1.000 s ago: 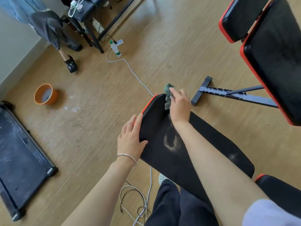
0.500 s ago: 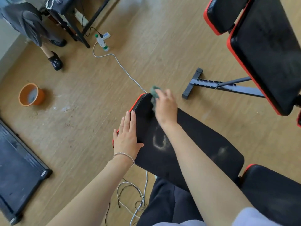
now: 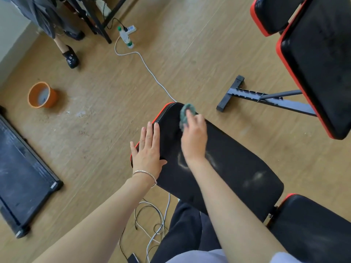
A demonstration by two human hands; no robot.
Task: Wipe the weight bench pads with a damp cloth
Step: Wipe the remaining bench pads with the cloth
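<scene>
**A:** What is seen from the head camera?

**B:** A long black bench pad with a red edge [image 3: 228,168] is seen in the middle. A small crumpled green cloth [image 3: 185,115] is held against its far end.

**A:** How is the cloth held?

**B:** It is gripped by the right hand [image 3: 193,137], with the fingers bent around it. The left hand [image 3: 149,150] is laid flat on the pad's left edge with its fingers straight, and nothing is held in it.

**A:** What has changed in the last second?

**B:** The left hand's fingers were bent a little at the edge before, and now they are stretched out flat. The cloth has been kept at the far end and is bunched into a rounder ball. It has hardly been moved along the pad.

**A:** What does that mean for the job?

**B:** It looks like only the far end has been rubbed so far. Pale dusty marks [image 3: 182,162] are still seen near the right wrist, and more are seen further back. Most of this pad is likely still to be wiped.

**A:** Is anything else left?

**B:** A small black seat pad [image 3: 313,230] is seen close by, and a second big black and red bench pad [image 3: 319,63] stands well apart. Neither is touched. A round orange bucket [image 3: 42,94] is seen far off on the floor.
</scene>
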